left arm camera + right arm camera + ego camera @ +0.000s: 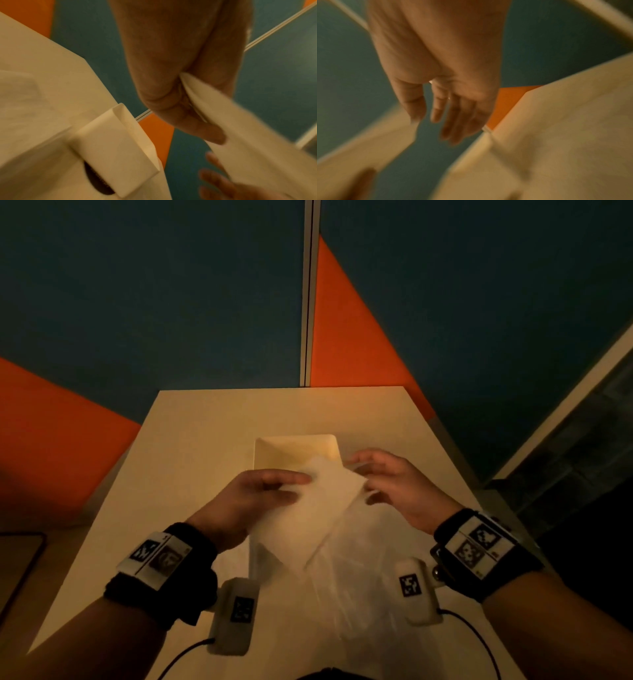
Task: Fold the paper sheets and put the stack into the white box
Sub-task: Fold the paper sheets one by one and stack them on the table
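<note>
My left hand (291, 487) holds a folded white paper stack (308, 508) above the table, tilted, its far corner over the white box (267, 446). In the left wrist view the paper stack (240, 128) is pinched between thumb and fingers of the left hand (192, 102), and the box (116, 146) lies below it. My right hand (359, 481) hovers at the stack's right corner with fingers loosely straight. In the blurred right wrist view the right hand (435, 121) holds nothing, and the paper (368, 142) is just below its thumb.
More thin white sheets (363, 570) lie on the beige table (191, 440) under my hands. Two small white devices (236, 614) with cables sit near the front edge. Blue and orange wall panels stand behind the table. A dark-edged board (20, 563) is at the far left.
</note>
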